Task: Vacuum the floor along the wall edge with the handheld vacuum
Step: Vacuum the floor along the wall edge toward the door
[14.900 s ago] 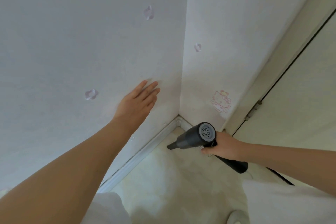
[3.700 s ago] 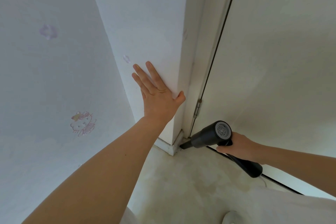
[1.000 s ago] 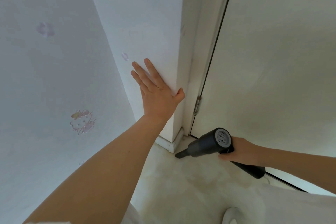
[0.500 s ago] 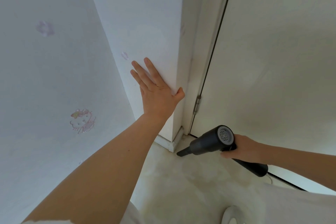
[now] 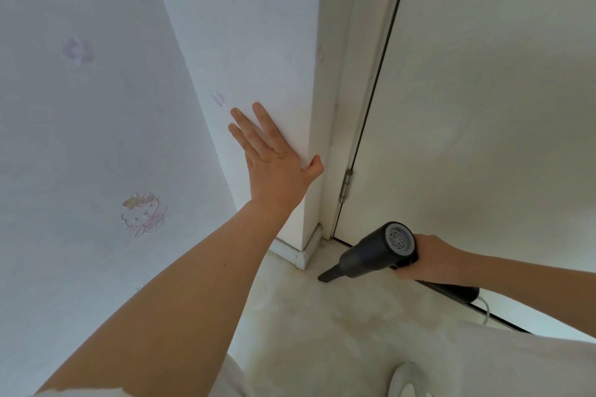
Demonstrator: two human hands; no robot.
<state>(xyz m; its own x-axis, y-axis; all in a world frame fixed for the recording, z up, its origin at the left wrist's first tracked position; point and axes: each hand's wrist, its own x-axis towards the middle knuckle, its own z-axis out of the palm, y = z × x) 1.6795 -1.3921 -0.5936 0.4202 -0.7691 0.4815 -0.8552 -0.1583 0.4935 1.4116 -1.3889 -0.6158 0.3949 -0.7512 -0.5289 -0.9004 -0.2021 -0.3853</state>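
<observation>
Left hand [image 5: 274,167] lay flat and released on the wall corner [image 5: 309,126]. Right hand [image 5: 425,256] grasped the handheld vacuum [image 5: 374,253], nozzle low over the floor [image 5: 322,325], just right of the corner's baseboard [image 5: 298,251], near the door [image 5: 483,106].

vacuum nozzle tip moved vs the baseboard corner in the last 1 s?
Yes. The vacuum nozzle tip has backed rightward, away from the baseboard corner and along the door's bottom edge.

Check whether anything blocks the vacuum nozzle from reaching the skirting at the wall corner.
Nothing visible does. The vacuum in the right hand points its nozzle across bare floor toward the skirting.
</observation>
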